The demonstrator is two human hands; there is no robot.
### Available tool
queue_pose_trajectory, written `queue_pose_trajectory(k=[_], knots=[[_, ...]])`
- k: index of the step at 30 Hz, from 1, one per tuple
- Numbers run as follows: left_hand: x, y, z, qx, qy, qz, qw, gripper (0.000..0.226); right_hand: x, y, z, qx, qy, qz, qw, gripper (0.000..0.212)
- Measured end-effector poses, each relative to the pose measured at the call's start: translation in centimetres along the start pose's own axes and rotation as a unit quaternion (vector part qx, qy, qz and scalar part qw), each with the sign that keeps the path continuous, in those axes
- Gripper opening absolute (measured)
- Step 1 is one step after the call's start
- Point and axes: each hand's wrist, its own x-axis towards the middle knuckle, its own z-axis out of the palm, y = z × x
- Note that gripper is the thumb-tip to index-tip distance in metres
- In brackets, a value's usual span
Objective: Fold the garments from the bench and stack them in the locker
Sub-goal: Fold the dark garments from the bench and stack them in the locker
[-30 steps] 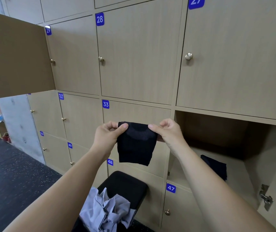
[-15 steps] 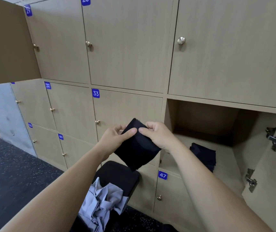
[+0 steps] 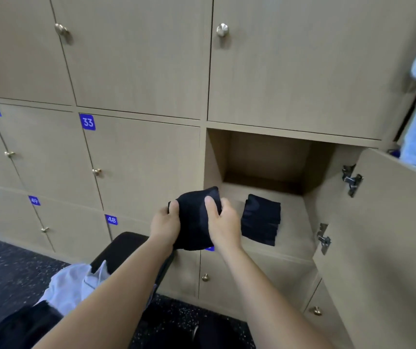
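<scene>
Holding a small black garment (image 3: 194,222) that's folded into a chunky, soft-looking pad of matte fabric with rounded corners. It sits in the air right at the front-left corner of the open locker (image 3: 292,230), out past the end of the bench (image 3: 124,248).

The locker is boxy, pale wood-grain laminate. Its door (image 3: 383,248) is swung out to the right, showing two shiny metal hinges (image 3: 351,180). On the locker floor lies a folded black piece (image 3: 261,219), a flat rectangle with layered edges, near the held one but apart from it. The bench is black, padded and round-ended, with a crumpled pale grey-blue garment (image 3: 73,285) heaped on it.

Both bare forearms reach forward. The left hand (image 3: 165,225) grips the pad's left edge, thumb on top and fingers tucked underneath, out of sight. The right hand (image 3: 223,222) clamps the right side, thumb pressed on the top face and fingers curled round the far edge.
</scene>
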Motion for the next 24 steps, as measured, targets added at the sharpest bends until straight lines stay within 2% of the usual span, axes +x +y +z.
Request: queue_pose_trajectory(k=[6,10,13,18,21,24], knots=[[-0.3,-0.1,5.0,0.109,0.037,0.131,0.985,0.033,1.5,3.9,-3.2,-0.106,0.110,0.018,0.988,0.036],[0.7,-0.7,8.4,0.101,0.003,0.144,0.984,0.028,3.2,6.3,-4.8,-0.136,0.125,0.042,0.982,0.032],[2.1,-1.1,10.9,0.070,-0.066,0.110,0.989,0.026,4.9,8.6,-5.7,-0.124,0.135,0.062,0.981,0.033],[5.2,-2.0,14.0,-0.070,-0.166,-0.046,0.982,0.028,8.6,12.0,-6.7,-0.117,0.153,0.082,0.978,0.035],[7.3,-2.9,15.7,-0.049,-0.188,-0.071,0.978,0.030,10.7,13.8,-7.3,-0.090,0.136,0.103,0.981,0.037],[9.1,-3.1,17.7,-0.028,-0.175,-0.064,0.982,0.033,12.7,15.8,-8.2,-0.027,0.081,0.150,0.985,0.035]])
